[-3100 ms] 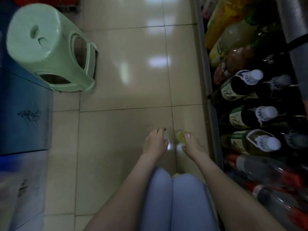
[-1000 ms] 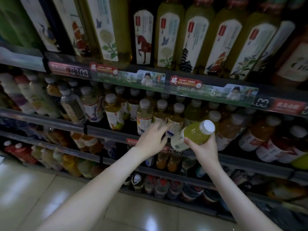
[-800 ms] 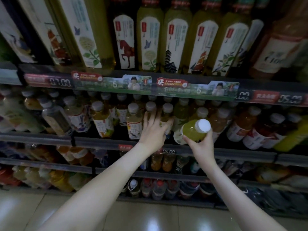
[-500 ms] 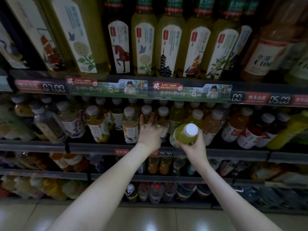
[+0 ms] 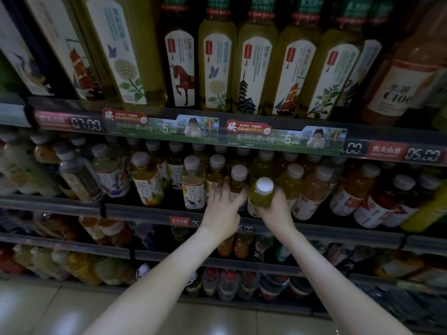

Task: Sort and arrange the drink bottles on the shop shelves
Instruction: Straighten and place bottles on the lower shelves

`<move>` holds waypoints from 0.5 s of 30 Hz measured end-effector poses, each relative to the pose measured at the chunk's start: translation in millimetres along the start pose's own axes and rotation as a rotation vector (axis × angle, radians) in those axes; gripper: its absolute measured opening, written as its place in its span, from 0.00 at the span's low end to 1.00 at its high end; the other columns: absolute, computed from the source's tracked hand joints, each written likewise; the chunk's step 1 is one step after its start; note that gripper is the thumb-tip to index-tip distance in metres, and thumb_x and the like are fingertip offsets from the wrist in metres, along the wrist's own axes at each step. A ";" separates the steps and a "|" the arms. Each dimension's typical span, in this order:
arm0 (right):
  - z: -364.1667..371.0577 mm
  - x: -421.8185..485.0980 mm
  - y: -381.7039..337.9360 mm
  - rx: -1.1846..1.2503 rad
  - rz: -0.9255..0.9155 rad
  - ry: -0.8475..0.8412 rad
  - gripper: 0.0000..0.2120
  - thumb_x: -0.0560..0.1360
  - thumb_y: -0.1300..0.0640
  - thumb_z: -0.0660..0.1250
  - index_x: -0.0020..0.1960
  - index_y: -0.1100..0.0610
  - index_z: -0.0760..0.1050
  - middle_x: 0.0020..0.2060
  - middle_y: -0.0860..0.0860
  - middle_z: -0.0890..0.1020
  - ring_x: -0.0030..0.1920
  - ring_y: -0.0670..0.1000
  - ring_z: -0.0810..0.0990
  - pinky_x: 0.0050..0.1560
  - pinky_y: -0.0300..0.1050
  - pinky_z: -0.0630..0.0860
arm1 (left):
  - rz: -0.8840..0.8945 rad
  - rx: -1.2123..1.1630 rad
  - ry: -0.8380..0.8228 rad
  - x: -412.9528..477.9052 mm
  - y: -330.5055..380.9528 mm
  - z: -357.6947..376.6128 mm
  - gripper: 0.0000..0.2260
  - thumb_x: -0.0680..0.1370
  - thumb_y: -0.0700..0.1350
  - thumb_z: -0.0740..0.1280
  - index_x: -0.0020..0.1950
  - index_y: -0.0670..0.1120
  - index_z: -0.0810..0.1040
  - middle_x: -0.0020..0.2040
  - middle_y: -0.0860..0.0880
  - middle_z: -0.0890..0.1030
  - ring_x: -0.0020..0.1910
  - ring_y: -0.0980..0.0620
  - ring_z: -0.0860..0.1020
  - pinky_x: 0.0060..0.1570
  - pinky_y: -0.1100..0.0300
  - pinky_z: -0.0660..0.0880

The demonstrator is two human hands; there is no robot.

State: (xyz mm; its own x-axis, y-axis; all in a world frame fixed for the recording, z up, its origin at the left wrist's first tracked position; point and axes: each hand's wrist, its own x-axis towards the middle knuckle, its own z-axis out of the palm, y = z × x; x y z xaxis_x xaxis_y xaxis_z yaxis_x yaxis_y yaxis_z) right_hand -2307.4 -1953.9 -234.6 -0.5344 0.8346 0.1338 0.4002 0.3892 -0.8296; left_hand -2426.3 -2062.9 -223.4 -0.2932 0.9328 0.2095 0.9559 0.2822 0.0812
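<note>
Lower frame: 2 bare forearms reach up toward the centre. The right hand curls its fingers round a green bottle, its white cap tilted toward the camera, at the front edge of the middle shelf. The left hand, blurred, apparently lays straight, close-set fingers against the neighbouring bottle. Beyond, in the upper frame, tall tea bottles stand above the price rail.

Glossy tiled floor, dim light
</note>
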 end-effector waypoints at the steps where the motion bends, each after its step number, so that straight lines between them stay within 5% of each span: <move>1: -1.9 -0.2 -0.6 -0.038 -0.042 0.011 0.29 0.70 0.59 0.74 0.68 0.57 0.66 0.59 0.51 0.73 0.62 0.53 0.72 0.63 0.48 0.70 | -0.004 -0.030 -0.009 0.5 2.7 1.5 0.32 0.78 0.43 0.60 0.79 0.52 0.50 0.76 0.33 0.49 0.76 0.34 0.48 0.73 0.43 0.38; 4: -9.2 -0.9 -3.2 -0.254 -0.223 0.073 0.41 0.70 0.63 0.74 0.76 0.59 0.55 0.67 0.57 0.68 0.65 0.58 0.64 0.64 0.49 0.63 | -0.023 -0.057 0.013 4.0 8.8 5.0 0.30 0.76 0.42 0.65 0.76 0.48 0.58 0.72 0.30 0.56 0.71 0.29 0.58 0.71 0.40 0.57; 7: -14.4 0.1 -0.6 -0.556 -0.368 0.182 0.45 0.63 0.60 0.79 0.73 0.54 0.57 0.60 0.60 0.74 0.57 0.58 0.67 0.54 0.56 0.70 | 0.008 0.006 0.146 10.0 11.7 10.9 0.34 0.65 0.42 0.76 0.67 0.45 0.66 0.57 0.31 0.73 0.54 0.28 0.75 0.55 0.38 0.76; 15: -30.3 4.3 11.2 -0.742 -0.393 0.227 0.48 0.58 0.56 0.82 0.71 0.52 0.61 0.64 0.57 0.73 0.59 0.56 0.66 0.55 0.55 0.57 | -0.083 0.059 0.107 26.1 20.3 8.1 0.37 0.60 0.39 0.79 0.68 0.46 0.74 0.50 0.32 0.76 0.51 0.28 0.77 0.44 0.41 0.80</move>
State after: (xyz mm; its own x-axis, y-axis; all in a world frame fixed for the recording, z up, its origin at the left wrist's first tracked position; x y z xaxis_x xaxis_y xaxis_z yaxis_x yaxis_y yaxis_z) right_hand -2282.7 -1934.2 -226.9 -0.6061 0.6134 0.5064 0.6423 0.7529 -0.1432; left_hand -2414.3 -2031.0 -224.2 -0.3686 0.8774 0.3072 0.9266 0.3731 0.0461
